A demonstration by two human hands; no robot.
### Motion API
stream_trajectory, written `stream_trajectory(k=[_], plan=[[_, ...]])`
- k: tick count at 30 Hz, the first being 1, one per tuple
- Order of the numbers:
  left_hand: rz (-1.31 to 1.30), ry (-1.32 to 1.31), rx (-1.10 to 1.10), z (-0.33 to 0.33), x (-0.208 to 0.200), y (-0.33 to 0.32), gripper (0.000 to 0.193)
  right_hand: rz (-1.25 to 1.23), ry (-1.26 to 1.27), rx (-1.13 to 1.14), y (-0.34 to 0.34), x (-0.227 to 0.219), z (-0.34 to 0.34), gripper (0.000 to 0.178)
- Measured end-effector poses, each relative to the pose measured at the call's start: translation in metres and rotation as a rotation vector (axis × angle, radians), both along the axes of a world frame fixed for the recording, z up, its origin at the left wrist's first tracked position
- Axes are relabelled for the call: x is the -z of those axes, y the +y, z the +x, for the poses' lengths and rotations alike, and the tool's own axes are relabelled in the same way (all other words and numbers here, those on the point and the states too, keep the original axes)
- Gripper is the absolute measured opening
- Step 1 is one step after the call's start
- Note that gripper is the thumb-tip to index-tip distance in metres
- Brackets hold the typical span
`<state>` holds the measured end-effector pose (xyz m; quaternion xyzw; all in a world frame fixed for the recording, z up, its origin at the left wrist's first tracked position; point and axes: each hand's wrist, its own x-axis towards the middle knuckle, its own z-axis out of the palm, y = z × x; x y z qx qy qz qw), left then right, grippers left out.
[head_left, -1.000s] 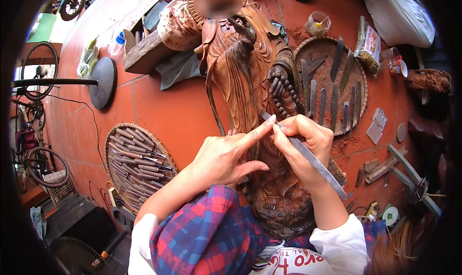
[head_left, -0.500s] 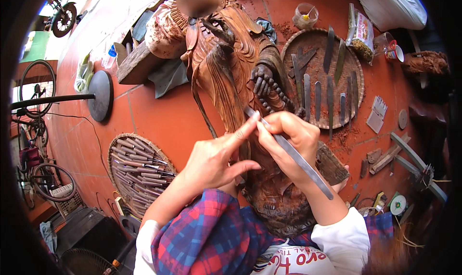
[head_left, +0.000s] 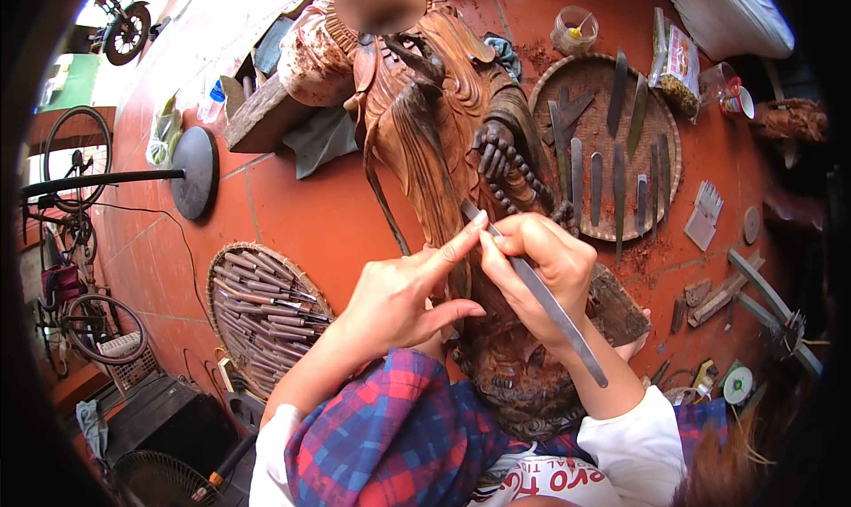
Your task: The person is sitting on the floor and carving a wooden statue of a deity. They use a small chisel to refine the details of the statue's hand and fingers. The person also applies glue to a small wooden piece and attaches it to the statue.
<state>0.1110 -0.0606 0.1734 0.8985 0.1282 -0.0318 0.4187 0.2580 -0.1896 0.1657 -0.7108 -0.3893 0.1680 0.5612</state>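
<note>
A large carved wooden statue (head_left: pixel 441 166) lies before me, its robe folds and a beaded hand facing up. My right hand (head_left: pixel 551 263) grips a long flat metal file (head_left: pixel 557 315), which slants across the statue with its far end on the wood of the robe. My left hand (head_left: pixel 390 299) is open over the statue's lower part, thumb and index finger stretched out. Its index fingertip presses at the far part of the file, near my right fingertips. The left hand's other fingers are partly hidden.
On the right, a round woven tray (head_left: pixel 605 90) bears several flat metal blades. A basket (head_left: pixel 213 281) of wooden-handled chisels stands on the left. A wooden block (head_left: pixel 257 121) lies near the statue's upper end. Beyond are a black round stand base (head_left: pixel 195 175) and a plastic jar (head_left: pixel 574 30).
The whole view has shifted slightly. The file's near end has swung a little toward me, while both hands keep nearly the same grip and place on the statue.
</note>
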Motion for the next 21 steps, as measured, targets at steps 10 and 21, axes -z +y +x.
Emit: stream_trajectory(k=[10, 21], plan=[[0.035, -0.034, 0.036, -0.008, 0.008, -0.005, 0.096, 0.026, 0.012, 0.054, -0.007, 0.001, -0.008, 0.017], [0.040, 0.040, 0.084, -0.005, 0.002, -0.001, 0.093, -0.072, -0.040, -0.002, -0.012, -0.009, -0.007, 0.023]])
